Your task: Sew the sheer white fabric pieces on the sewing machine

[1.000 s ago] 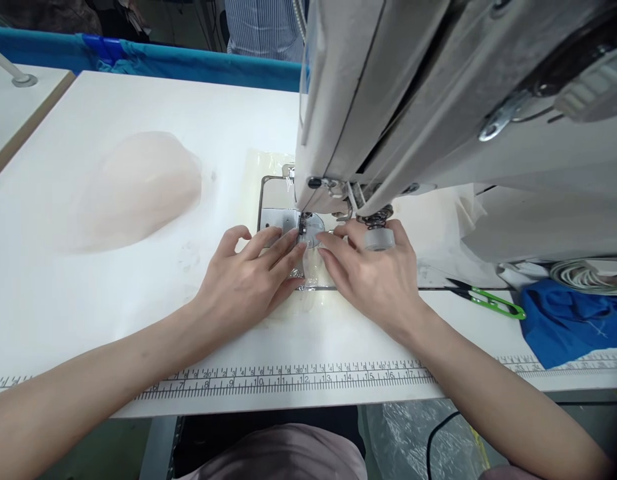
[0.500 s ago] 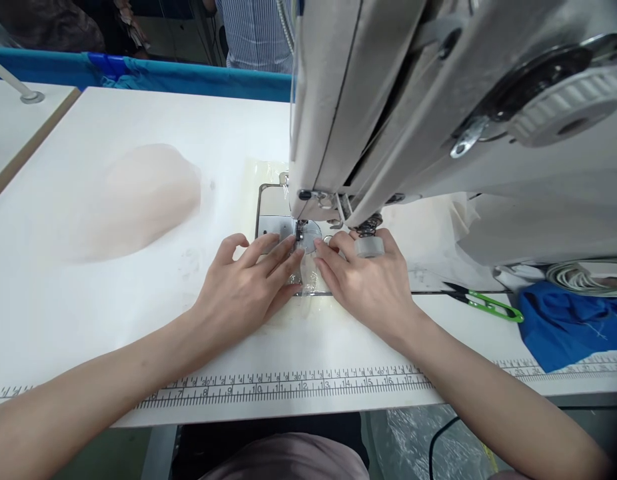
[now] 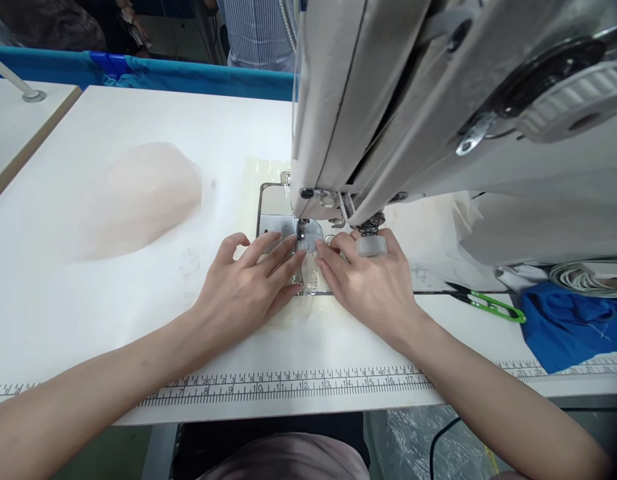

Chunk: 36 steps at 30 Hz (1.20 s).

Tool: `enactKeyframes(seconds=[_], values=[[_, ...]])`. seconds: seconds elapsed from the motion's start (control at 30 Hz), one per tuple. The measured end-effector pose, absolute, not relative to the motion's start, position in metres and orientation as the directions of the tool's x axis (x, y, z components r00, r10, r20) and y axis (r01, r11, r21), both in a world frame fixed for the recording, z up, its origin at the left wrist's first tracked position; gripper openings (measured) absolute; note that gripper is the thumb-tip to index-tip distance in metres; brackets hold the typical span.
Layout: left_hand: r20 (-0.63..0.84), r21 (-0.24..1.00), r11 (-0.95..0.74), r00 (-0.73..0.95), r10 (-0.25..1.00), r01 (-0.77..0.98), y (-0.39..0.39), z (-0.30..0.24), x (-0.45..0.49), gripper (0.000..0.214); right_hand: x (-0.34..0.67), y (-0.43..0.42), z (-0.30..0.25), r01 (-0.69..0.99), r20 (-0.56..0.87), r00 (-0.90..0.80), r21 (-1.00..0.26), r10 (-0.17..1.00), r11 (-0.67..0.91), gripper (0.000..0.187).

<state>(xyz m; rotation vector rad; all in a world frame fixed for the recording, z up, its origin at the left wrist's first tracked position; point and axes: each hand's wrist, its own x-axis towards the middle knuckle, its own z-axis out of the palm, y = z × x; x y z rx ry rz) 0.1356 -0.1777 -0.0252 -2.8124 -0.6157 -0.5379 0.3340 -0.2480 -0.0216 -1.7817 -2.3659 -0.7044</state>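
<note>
A sewing machine (image 3: 333,120) stands over the work, its presser foot (image 3: 301,229) just beyond my fingertips. My left hand (image 3: 248,280) lies palm down with fingers spread, fingertips at the left of the foot on the metal needle plate (image 3: 276,224). On the right, my right hand (image 3: 371,280) has bent fingers, thumb and index tips close together beside the foot. Whatever they pinch, if anything, is hidden or too small to name. Between the two hands shows a see-through, shiny strip (image 3: 309,275), perhaps clear film or tape.
Green-handled thread snips (image 3: 493,307) and a blue cloth (image 3: 571,327) lie to the right. A ruler scale (image 3: 288,385) runs along the table's front edge. A blue fabric trough (image 3: 198,77) borders the back. Behind it stands a person in a striped garment (image 3: 258,33).
The whole view has shifted very slightly to the right. Both hands keep the same place by the presser foot; nothing else has visibly moved.
</note>
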Motion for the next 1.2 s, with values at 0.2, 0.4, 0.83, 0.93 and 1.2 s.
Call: enactKeyframes(seconds=[0.2, 0.4, 0.83, 0.93, 1.2], values=[[0.397, -0.127, -0.888, 0.843, 0.362, 0.441, -0.178, -0.025, 0.135, 0.032, 0.334, -0.247, -0.021, 0.928, 0.358, -0.317, 0.309, 0.878, 0.209, 0.022], [0.393, -0.113, -0.889, 0.842, 0.37, 0.443, -0.178, -0.025, 0.134, 0.031, 0.334, -0.247, -0.022, 0.926, 0.395, -0.324, 0.317, 0.859, 0.204, 0.02], [0.37, -0.062, -0.891, 0.84, 0.397, 0.449, -0.168, -0.028, 0.136, 0.034, 0.337, -0.243, -0.023, 0.927, 0.406, -0.314, 0.326, 0.858, 0.185, 0.023], [0.367, -0.059, -0.891, 0.84, 0.399, 0.45, -0.166, -0.029, 0.137, 0.035, 0.337, -0.242, -0.024, 0.931, 0.409, -0.309, 0.313, 0.858, 0.186, 0.023], [0.449, -0.076, -0.911, 0.83, 0.331, 0.405, -0.169, -0.008, 0.122, 0.027, 0.337, -0.255, 0.005, 0.954, 0.234, -0.254, -0.098, 0.938, 0.283, 0.018]])
